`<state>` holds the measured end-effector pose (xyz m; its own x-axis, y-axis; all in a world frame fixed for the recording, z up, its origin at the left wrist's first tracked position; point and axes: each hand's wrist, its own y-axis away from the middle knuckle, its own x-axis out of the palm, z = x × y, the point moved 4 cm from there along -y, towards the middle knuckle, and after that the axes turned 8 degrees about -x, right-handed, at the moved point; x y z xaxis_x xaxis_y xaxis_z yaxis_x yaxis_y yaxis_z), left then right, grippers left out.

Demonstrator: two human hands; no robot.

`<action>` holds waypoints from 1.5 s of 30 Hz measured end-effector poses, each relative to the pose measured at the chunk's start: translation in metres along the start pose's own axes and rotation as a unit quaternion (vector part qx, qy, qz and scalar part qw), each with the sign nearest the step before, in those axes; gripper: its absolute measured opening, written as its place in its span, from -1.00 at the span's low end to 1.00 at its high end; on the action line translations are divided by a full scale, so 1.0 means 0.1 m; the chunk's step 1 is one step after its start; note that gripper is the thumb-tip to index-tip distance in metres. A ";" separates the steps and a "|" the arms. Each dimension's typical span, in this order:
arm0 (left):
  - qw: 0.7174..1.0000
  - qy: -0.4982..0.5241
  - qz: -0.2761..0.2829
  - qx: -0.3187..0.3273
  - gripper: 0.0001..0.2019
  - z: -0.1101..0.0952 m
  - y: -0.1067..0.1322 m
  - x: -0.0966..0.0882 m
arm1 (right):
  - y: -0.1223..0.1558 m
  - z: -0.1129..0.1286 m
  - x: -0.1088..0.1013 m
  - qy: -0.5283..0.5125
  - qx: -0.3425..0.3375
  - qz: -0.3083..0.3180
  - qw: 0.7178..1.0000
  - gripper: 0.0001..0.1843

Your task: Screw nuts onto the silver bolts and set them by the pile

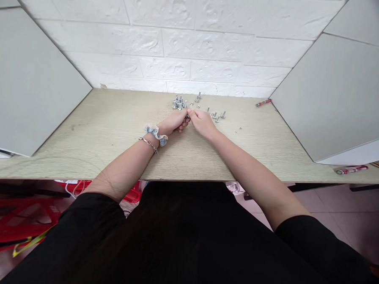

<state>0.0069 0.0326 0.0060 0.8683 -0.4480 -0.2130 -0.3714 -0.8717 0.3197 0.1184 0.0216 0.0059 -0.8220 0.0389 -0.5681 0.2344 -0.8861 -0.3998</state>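
Observation:
My left hand (174, 121) is closed, its fingers curled around a small metal bolt (187, 116), of which only a bit shows. Against it, my right hand (203, 122) pinches the bolt's end with thumb and forefinger; whether a nut sits there is hidden. Just behind the left hand stands a cluster of silver bolts (180, 103), heads down with washers. Two more bolts (198, 97) are close to the wall. Near the right knuckles several looser bolts (216, 116) are spread out. Small nuts (198, 106) lie between these groups.
A pale wooden tabletop (107, 133) meets a white brick-pattern wall (178, 44). Grey panels (31, 74) flank both sides. One red pen-like item (263, 103) lies at the back right, another red-and-white tube (351, 169) at the front right. A tiny metal piece (240, 128) rests right of the bolts.

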 end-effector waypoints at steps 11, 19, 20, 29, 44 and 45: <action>0.999 -0.002 -0.035 0.007 -0.65 -0.06 0.08 0.01 | 0.02 0.06 0.01 0.019 -0.012 0.011 1.000 -0.91; 0.998 -0.048 -0.042 0.015 -0.68 -0.07 0.10 0.02 | 0.03 0.09 0.00 0.036 -0.008 -0.007 0.999 -0.82; 0.998 -0.052 -0.042 0.017 -0.68 -0.07 0.10 0.02 | 0.03 0.09 0.00 0.038 -0.009 -0.007 0.999 -0.81; 0.992 -0.107 -0.063 0.011 -0.63 -0.07 0.10 0.03 | 0.05 0.10 0.00 0.056 0.016 0.031 0.998 -0.88; 0.944 -0.302 -0.123 0.044 -0.60 -0.06 0.04 0.01 | 0.11 0.16 0.00 0.155 0.023 0.135 0.978 -0.72; 0.937 -0.320 -0.127 0.052 -0.60 -0.07 0.05 0.01 | 0.11 0.16 0.00 0.158 0.023 0.139 0.977 -0.72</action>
<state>0.0086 0.0291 0.0142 0.5701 -0.2205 -0.7914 -0.2382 -0.9663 0.0976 0.1124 0.0044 0.0130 -0.5267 -0.0719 -0.8470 0.3967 -0.9020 -0.1701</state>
